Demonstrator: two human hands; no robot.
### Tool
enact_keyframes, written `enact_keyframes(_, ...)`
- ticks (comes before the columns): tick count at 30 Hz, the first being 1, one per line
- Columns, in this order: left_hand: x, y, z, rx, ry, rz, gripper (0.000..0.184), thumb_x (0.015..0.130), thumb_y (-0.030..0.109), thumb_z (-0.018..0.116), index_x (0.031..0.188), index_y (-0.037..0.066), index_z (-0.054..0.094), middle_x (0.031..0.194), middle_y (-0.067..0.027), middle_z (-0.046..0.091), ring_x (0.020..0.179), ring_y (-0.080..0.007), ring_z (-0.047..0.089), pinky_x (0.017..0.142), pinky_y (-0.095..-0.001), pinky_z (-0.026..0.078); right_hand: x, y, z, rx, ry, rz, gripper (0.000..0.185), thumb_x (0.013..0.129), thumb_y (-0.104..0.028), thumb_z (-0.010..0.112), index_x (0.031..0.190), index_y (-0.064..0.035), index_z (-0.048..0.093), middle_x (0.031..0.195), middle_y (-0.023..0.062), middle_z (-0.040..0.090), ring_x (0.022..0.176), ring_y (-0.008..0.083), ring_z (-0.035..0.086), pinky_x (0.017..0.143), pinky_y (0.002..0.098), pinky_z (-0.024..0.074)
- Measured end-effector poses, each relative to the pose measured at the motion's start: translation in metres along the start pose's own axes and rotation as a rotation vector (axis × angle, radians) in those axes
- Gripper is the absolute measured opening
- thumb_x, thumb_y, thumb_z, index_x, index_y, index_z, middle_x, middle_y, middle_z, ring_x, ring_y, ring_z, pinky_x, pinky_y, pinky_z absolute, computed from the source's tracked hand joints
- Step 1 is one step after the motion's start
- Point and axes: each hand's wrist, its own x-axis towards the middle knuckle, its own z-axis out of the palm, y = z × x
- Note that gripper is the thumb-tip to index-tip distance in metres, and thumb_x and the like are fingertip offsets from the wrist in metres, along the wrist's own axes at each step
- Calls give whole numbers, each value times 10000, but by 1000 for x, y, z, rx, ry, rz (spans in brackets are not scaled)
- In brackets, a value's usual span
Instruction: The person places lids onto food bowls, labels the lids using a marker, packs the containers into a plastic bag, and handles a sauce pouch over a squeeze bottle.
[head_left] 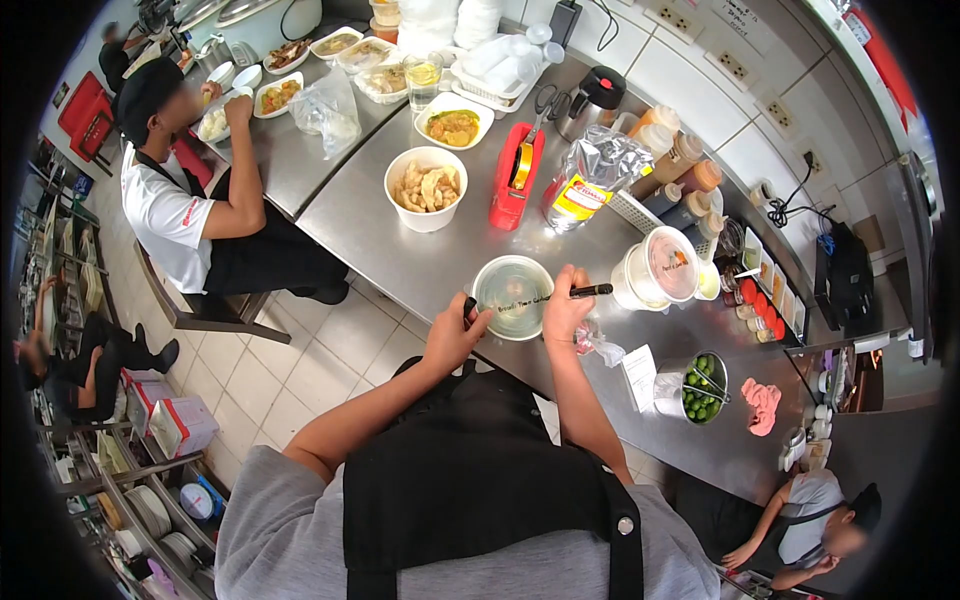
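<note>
head view: a lidded tub (511, 280) sits at the centre of the frame, at the near edge of the worktop (350, 222). the clear lid bears dark handwriting. judged step: lid on and lettered, tub steadied between both hands. any shift of the tub calls for support at both sides, with the lid kept level.

left hand (452, 335): at the left side of the rim; fingers curled closed around a small dark object (469, 309), possibly a cap; thumb towards the tub. forearm rises from the lower left.

right hand (566, 308): at the right side of the rim; fingers bent closed on a marker (592, 290), which points right, away from the lid. forearm rises from below, steeper than the left.

adjacent items: red tape dispenser (505, 195) above the tub; stacked tubs (632, 286) to its right.
</note>
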Motion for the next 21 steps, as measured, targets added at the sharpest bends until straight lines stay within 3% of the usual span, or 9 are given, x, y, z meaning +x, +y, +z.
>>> enact_keyframes(2, 0, -1, 0, 6, 6, 1, 325, 909, 289, 652, 845, 22, 478, 635, -101, 635, 588, -205, 653, 580, -329, 494, -1, -3, 0, 25, 34, 28, 376, 923, -86, 568, 646, -21, 321, 575, 22, 289, 561, 123, 289, 512, 351, 285)
enact_keyframes(4, -1, -1, 0, 13, 10, 1, 327, 909, 292, 652, 848, 21, 480, 636, -100, 636, 588, -205, 654, 582, -329, 495, 0, 2, 1, -15, 57, 55, 360, 898, -51, 570, 630, -8, 333, 558, 81, 334, 530, 165, 318, 512, 379, 309)
enact_keyframes(11, -1, -2, 1, 7, 6, -4, 329, 910, 300, 651, 855, 24, 482, 644, -98, 639, 594, -206, 656, 585, -332, 496, 1, 7, 1, -64, 19, -8, 359, 902, -49, 563, 633, -5, 329, 560, 82, 340, 529, 171, 318, 511, 381, 303)
enact_keyframes(14, -1, -1, 0, 15, 6, -10, 329, 911, 302, 649, 854, 26, 479, 648, -98, 641, 598, -205, 657, 587, -331, 498, 1, 2, 1, 66, 88, 45, 355, 898, -47, 562, 637, -2, 327, 555, 85, 338, 523, 184, 317, 512, 383, 302)
enact_keyframes(17, -2, 1, 1, 2, 5, -15, 323, 916, 292, 646, 844, 30, 471, 643, -96, 635, 596, -197, 654, 588, -326, 498, 2, 9, 1, 45, 91, -21, 358, 897, -49, 568, 636, -9, 327, 558, 70, 322, 528, 175, 307, 516, 376, 301)
enact_keyframes(21, -1, 3, 3, -83, 5, -34, 299, 924, 247, 645, 845, 42, 443, 646, -83, 617, 584, -167, 636, 574, -312, 494, 5, 8, -2, 82, 16, 88, 381, 925, -83, 570, 645, -46, 315, 590, 14, 312, 563, 119, 293, 522, 333, 286)
